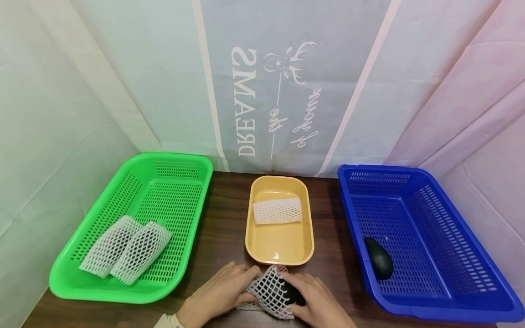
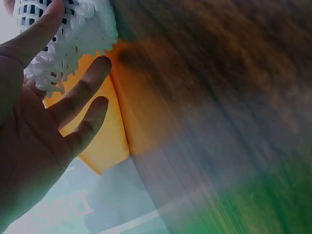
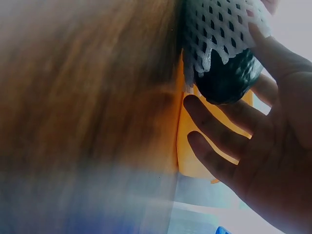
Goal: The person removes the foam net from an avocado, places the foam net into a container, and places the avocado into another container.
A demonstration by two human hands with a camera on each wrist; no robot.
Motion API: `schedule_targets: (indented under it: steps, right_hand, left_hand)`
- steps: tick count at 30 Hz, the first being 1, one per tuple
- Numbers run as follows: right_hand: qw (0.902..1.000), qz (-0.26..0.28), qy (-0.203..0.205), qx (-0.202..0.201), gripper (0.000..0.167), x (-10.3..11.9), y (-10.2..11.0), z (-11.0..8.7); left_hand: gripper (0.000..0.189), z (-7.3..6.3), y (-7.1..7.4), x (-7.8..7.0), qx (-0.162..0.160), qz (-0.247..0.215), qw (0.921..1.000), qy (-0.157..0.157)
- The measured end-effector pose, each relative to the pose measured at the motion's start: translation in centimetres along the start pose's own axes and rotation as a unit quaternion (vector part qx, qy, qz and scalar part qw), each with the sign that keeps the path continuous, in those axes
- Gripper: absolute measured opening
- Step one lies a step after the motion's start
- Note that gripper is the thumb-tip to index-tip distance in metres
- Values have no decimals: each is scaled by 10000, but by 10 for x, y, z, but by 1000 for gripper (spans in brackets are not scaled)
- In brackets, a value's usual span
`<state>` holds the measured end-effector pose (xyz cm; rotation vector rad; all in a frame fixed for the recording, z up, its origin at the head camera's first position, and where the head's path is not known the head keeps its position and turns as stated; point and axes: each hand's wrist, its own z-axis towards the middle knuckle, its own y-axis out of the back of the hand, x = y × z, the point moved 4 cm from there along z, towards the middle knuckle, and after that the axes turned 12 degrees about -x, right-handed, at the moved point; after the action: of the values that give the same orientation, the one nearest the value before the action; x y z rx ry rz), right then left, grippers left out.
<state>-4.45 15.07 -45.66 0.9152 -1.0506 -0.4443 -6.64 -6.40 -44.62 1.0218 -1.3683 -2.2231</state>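
A dark green avocado [image 1: 294,295] sits partly inside a white foam net [image 1: 268,290] just above the table's near edge. My left hand [image 1: 221,289] pinches the covered end of the net, and the net's loose end shows in the left wrist view. On the other side my right hand [image 1: 320,298] holds the net's open rim around the avocado, thumb and index finger on the mesh. The bare end of the avocado [image 3: 229,80] sticks out of the net in the right wrist view, with the other fingers spread near it.
A yellow tray [image 1: 280,248] just beyond my hands holds one flat foam net [image 1: 278,211]. The green basket [image 1: 193,218] on the left has two netted pieces [image 1: 141,252]. One bare avocado [image 1: 379,259] lies in the blue basket [image 1: 357,241] at right. A printed curtain [image 1: 279,91] hangs behind.
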Motion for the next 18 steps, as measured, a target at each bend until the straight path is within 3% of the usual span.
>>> schedule_targets:
  steps: [7,18]
  right_hand:
    - [9998,-75,19,171,62,0,1,-2]
    - [9925,-448,947,-635,60,5,9,-10]
  left_hand:
    - [28,0,1,-1,-65,87,9999,-107]
    - [23,0,7,-5,-261,263,9988,-309]
